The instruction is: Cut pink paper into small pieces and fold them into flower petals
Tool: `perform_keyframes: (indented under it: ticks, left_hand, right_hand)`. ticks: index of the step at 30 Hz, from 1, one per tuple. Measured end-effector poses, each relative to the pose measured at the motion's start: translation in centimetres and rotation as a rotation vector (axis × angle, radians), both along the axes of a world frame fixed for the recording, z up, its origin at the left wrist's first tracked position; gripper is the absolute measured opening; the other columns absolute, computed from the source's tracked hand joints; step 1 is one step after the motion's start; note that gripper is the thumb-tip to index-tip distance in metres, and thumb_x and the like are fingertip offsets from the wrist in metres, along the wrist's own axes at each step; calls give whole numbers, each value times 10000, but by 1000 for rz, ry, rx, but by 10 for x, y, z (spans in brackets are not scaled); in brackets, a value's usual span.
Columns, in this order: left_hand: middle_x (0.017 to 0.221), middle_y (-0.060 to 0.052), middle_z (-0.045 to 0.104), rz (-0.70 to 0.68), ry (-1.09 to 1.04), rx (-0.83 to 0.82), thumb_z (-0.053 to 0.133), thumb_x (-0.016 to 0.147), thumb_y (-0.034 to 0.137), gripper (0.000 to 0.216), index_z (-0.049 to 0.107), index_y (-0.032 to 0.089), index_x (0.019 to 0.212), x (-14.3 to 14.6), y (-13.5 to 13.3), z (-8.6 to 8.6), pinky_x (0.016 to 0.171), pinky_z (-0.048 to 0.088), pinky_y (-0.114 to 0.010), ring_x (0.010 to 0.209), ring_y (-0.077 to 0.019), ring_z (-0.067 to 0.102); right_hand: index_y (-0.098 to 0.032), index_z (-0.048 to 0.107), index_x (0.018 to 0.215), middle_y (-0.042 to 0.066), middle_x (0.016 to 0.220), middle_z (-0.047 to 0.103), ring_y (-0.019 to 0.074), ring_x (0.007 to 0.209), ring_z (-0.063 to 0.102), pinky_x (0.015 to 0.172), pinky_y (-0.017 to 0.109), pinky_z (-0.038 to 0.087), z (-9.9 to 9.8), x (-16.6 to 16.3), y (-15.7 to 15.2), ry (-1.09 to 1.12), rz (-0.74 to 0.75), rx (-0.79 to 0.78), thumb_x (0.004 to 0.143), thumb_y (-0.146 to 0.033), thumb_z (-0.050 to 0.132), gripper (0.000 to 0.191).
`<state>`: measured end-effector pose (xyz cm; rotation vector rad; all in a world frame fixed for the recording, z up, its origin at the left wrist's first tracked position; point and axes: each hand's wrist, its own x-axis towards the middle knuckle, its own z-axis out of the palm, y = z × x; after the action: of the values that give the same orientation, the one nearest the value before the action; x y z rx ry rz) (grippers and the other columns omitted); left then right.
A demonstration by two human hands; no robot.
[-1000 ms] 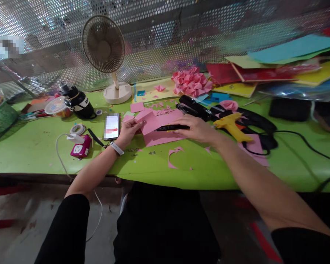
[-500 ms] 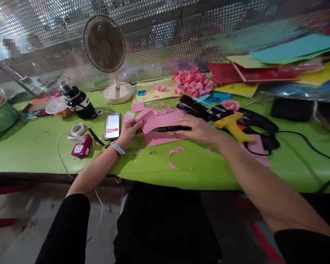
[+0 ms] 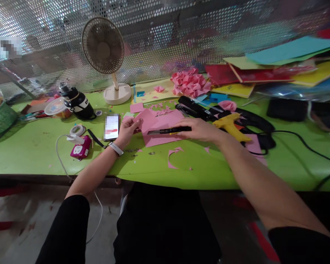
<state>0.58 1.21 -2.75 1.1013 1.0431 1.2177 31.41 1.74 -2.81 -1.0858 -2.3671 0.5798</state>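
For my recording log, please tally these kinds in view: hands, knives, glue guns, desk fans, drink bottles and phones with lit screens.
Left hand and right hand: 2
Knife, in the right hand: 1
Yellow glue gun: 1
Desk fan: 1
Black drink bottle: 1
Lit phone: 1
Total: 7

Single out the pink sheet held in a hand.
The small sheet, pinched by the left hand and overlapping the larger sheet; the others lie on the table.
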Motion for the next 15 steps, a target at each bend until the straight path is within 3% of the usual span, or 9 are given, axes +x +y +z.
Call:
perform_keyframes:
  ticks: [6, 9, 12, 15]
  left_hand:
    - [860, -12, 721, -74, -10, 41, 920, 642, 456, 562, 682, 208, 1086, -1, 0, 1, 685, 571, -256, 737, -132, 672]
    - [903, -47, 735, -219, 25, 81, 900, 688, 427, 599, 675, 216, 1202, 1, -4, 6, 745, 592, -290, 802, -167, 702]
    - [872, -63, 733, -435, 113, 102, 873, 731, 388, 554, 694, 192, 1217, 7, -12, 14, 746, 587, -284, 811, -175, 706]
    - [815, -69, 725, -549, 215, 117, 865, 733, 365, 476, 733, 168, 1145, 12, -19, 19, 670, 564, -263, 742, -170, 686]
  right_hand:
    - [-286, 800, 1058, 70, 1053, 781, 301, 1003, 703, 904, 468, 555, -15, 13, 15, -95, -118, 106, 798, -313, 686, 285]
    - [-253, 795, 1048, 96, 1128, 761, 322, 1070, 676, 959, 505, 534, -6, 3, 6, 49, -219, 152, 808, -372, 691, 287]
    - [-208, 760, 1152, 111, 1144, 755, 272, 948, 693, 845, 444, 569, 7, -19, -10, 325, -283, -35, 891, -478, 631, 398]
    - [-199, 766, 1097, 78, 972, 768, 215, 785, 673, 688, 357, 564, 13, -37, -21, 465, -196, -242, 832, -568, 703, 459]
